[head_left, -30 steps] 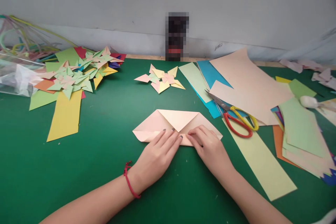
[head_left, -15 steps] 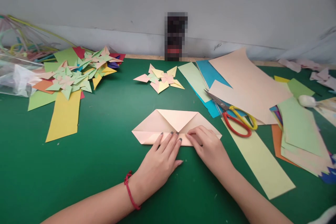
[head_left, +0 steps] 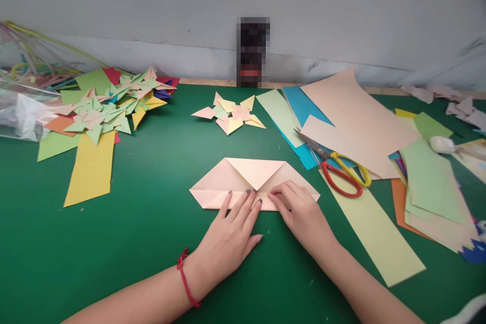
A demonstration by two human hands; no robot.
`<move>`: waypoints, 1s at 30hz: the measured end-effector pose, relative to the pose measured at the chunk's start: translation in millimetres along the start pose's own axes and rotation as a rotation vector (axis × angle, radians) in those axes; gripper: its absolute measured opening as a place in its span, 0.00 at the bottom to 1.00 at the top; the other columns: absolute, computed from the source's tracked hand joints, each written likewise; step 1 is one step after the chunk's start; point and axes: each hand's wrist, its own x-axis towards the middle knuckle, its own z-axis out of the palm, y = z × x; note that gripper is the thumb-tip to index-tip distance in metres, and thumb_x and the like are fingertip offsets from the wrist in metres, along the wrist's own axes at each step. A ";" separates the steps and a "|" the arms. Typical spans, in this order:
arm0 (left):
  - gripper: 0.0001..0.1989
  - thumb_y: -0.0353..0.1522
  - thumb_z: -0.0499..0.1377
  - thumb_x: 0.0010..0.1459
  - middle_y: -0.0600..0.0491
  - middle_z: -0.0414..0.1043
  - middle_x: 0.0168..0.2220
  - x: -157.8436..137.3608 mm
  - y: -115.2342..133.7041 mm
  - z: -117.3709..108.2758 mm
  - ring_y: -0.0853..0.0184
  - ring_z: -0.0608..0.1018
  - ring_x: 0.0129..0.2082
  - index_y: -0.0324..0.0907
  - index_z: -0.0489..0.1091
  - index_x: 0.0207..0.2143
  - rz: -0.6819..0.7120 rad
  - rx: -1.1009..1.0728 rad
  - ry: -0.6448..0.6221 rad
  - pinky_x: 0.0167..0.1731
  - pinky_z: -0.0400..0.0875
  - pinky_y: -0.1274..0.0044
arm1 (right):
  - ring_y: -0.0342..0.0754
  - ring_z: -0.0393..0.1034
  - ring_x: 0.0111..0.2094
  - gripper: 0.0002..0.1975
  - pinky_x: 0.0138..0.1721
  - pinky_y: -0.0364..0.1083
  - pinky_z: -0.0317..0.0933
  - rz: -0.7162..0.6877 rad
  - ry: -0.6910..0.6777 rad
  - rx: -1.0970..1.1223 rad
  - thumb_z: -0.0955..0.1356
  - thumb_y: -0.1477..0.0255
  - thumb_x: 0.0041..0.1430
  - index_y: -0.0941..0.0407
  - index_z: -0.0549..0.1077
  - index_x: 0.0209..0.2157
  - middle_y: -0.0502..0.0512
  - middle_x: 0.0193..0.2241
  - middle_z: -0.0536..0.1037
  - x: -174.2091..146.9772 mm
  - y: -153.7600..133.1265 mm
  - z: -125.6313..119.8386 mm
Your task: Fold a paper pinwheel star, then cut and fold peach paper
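A folded sheet of pale pink paper (head_left: 217,177) lies on the green tabletop in front of me. Its upper edge is turned down into a triangle, and a long strip is folded up along its lower edge. My left hand (head_left: 228,240), with a red cord bracelet at the wrist, rests flat on that strip, fingers spread. Thumb and index finger of my right hand (head_left: 306,217) pinch the strip's upper edge just right of the triangle's tip. Beyond the sheet sits a folded paper star (head_left: 231,113) in pink, yellow and green.
Scissors (head_left: 337,162) with red and yellow handles lie at the right across coloured sheets. A pale green strip (head_left: 375,233) is near my right forearm. More cut paper (head_left: 433,182) is stacked farther right. Paper stars (head_left: 98,116) are piled at the left by a clear plastic bag (head_left: 26,111).
My left hand has shifted very slightly, its fingers a little more spread on the folded strip. The right hand keeps its pinch, and the paper lies as before.
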 end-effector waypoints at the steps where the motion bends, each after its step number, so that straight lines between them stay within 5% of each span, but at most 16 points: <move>1: 0.26 0.40 0.41 0.64 0.44 0.51 0.61 -0.1 -0.3 -0.1 0.59 0.53 0.62 0.35 0.52 0.60 0.001 -0.001 -0.001 0.58 0.50 0.61 | 0.46 0.66 0.30 0.08 0.36 0.46 0.56 0.000 -0.001 -0.003 0.60 0.73 0.62 0.55 0.66 0.29 0.52 0.28 0.72 -0.1 0.0 0.0; 24: 0.32 0.47 0.42 0.61 0.45 0.47 0.63 -1.4 -3.1 -4.6 0.58 0.48 0.63 0.40 0.47 0.62 0.017 -0.075 -0.054 0.59 0.44 0.60 | 0.50 0.64 0.32 0.07 0.33 0.48 0.53 0.086 0.021 -0.367 0.58 0.73 0.63 0.55 0.67 0.35 0.57 0.30 0.70 -12.4 -14.4 -4.8; 28: 0.32 0.47 0.41 0.61 0.46 0.44 0.64 -1.5 -2.7 -4.8 0.58 0.46 0.64 0.39 0.45 0.63 0.021 -0.080 -0.067 0.59 0.40 0.60 | 0.54 0.63 0.38 0.04 0.37 0.51 0.53 0.064 0.093 -0.442 0.61 0.73 0.60 0.56 0.67 0.35 0.62 0.39 0.70 -9.8 -19.2 -6.0; 30: 0.32 0.47 0.41 0.61 0.46 0.44 0.64 -1.5 -2.3 -4.7 0.58 0.46 0.64 0.39 0.44 0.63 0.025 -0.082 -0.066 0.60 0.39 0.60 | 0.53 0.63 0.35 0.05 0.36 0.50 0.53 -0.006 0.053 -0.448 0.61 0.75 0.60 0.56 0.67 0.31 0.59 0.34 0.70 -7.6 -21.1 -1.9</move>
